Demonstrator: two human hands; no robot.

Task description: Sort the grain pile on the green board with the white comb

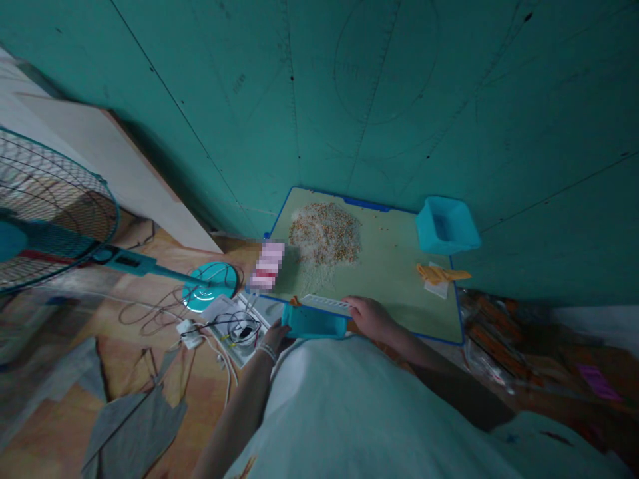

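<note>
My left hand (279, 332) is closed on the left end of a blue plastic bin (314, 324), held against my body at the near edge of the table. In my closed right hand (368, 317) is the right end of a white slotted plastic piece (324, 303), which lies over the bin's far rim; its full shape cannot be made out. Beyond them a pile of white grains mixed with orange-yellow kernels (325, 233) spreads over the pale tabletop (384, 266). A small orange bit (294, 301) is beside the bin's far left corner.
A second blue bin (446, 226) stands at the table's back right, near a yellow cloth-like item (439, 273) on white paper. A pixelated pink item (268, 266) is at the left edge. Left lie cables (239, 327) and a standing fan (130, 259); a green wall (319, 100) rises behind.
</note>
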